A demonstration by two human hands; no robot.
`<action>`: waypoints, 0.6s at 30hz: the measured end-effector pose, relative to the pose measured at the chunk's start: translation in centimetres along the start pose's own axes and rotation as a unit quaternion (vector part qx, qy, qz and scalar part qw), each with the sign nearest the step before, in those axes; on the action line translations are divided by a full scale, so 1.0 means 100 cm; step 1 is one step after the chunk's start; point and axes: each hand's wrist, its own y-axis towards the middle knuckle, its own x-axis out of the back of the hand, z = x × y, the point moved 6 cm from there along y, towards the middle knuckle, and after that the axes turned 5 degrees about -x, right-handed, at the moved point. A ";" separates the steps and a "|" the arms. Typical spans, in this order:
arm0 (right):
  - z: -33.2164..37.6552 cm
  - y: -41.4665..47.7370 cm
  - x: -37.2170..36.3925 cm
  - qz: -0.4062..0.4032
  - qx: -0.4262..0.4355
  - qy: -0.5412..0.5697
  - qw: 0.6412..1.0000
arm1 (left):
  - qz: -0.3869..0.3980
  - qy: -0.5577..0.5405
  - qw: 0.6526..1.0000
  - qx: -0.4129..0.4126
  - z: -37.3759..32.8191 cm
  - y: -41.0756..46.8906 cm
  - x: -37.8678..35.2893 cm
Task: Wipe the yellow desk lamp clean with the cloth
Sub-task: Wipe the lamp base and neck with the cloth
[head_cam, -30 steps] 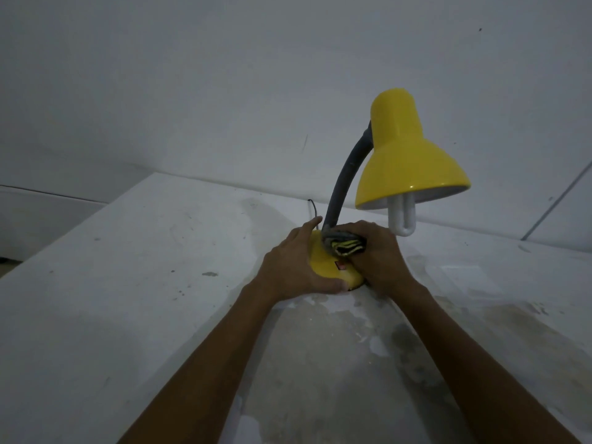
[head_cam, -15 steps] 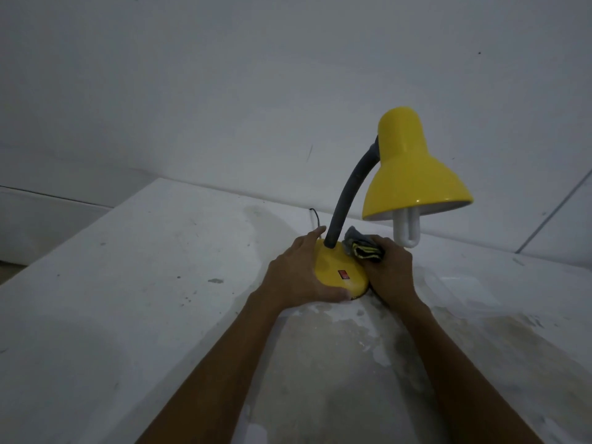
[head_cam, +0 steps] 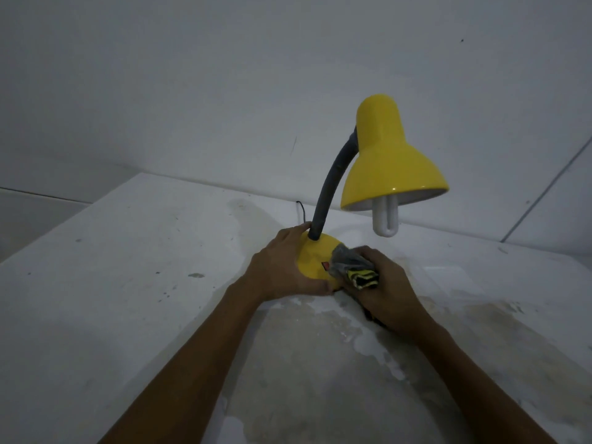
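Holding the lamp (head_cam: 373, 184) on the table (head_cam: 134, 283), the left hand (head_cam: 282, 267) curls round the left side of the round base (head_cam: 315, 259). The right hand (head_cam: 384, 293) has its fingers bunched tight round the cloth (head_cam: 349, 264), which touches the right side of the base. The shade (head_cam: 389, 165) hangs above the right hand, so I think that hand is nearer for wiping it.

The yellow desk lamp (head_cam: 387, 165) and cloth (head_cam: 350, 267), near the far edge of the tabletop (head_cam: 128, 283).
The lamp stood upright, grey neck arched, shade tipped right (white bulb showing); the bunched grey cloth, yellow-and-black edged, pressed against its base's right side.
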 end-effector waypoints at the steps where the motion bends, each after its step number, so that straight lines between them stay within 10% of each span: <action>1: 0.000 0.001 -0.003 -0.013 -0.013 0.001 1.000 | 0.007 -0.004 1.000 -0.009 -0.002 0.000 0.001; 7: 0.007 -0.001 0.007 -0.101 0.016 -0.032 0.994 | 0.009 -0.003 0.999 -0.032 -0.007 -0.001 0.005; 12: 0.033 -0.001 -0.022 0.050 0.086 -0.037 0.994 | -0.010 -0.024 0.996 -0.082 -0.012 0.003 0.005; 18: -0.012 0.008 0.019 0.018 0.024 -0.132 0.991 | 0.023 -0.006 1.000 -0.017 0.006 0.000 0.000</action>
